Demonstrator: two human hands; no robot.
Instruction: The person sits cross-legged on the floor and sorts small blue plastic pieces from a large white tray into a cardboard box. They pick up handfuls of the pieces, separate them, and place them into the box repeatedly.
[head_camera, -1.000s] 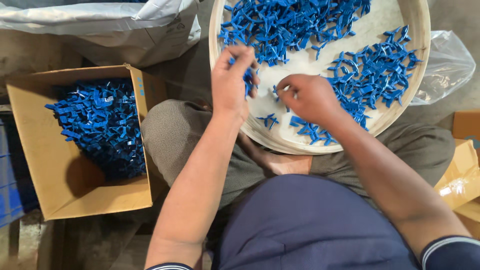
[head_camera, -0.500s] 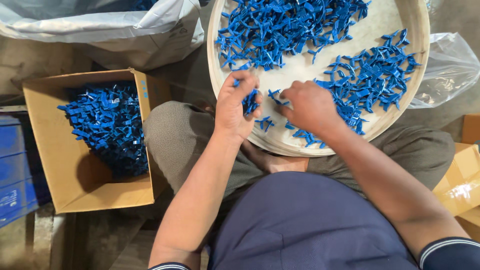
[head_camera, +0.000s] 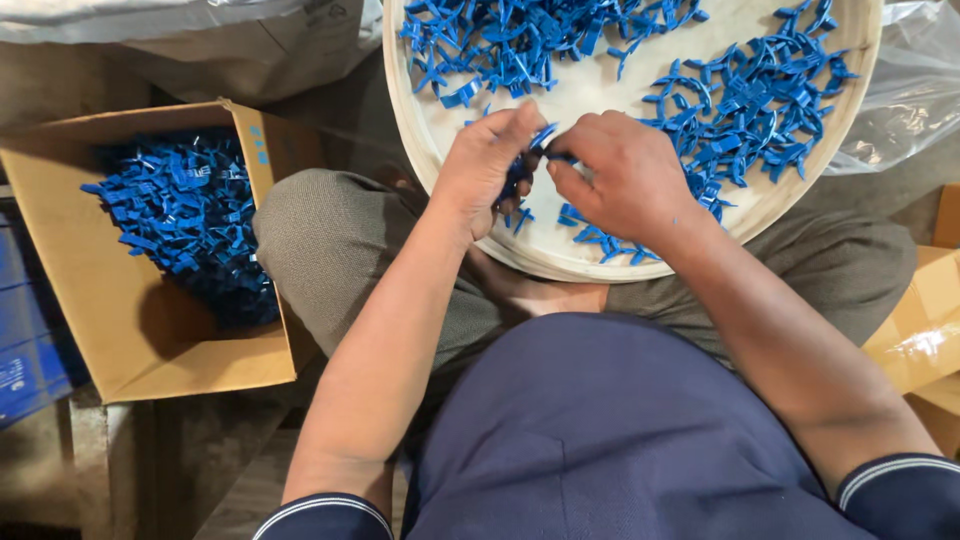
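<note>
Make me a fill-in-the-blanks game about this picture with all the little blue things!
1. The small plastic pieces in the round tray are all ____ in colour.
2. The cardboard box stands on the person's ____ side.
3. The left hand and the right hand meet over the ____.
4. The box is ____, with more blue pieces showing inside.

Missing words: blue; left; tray; open
</note>
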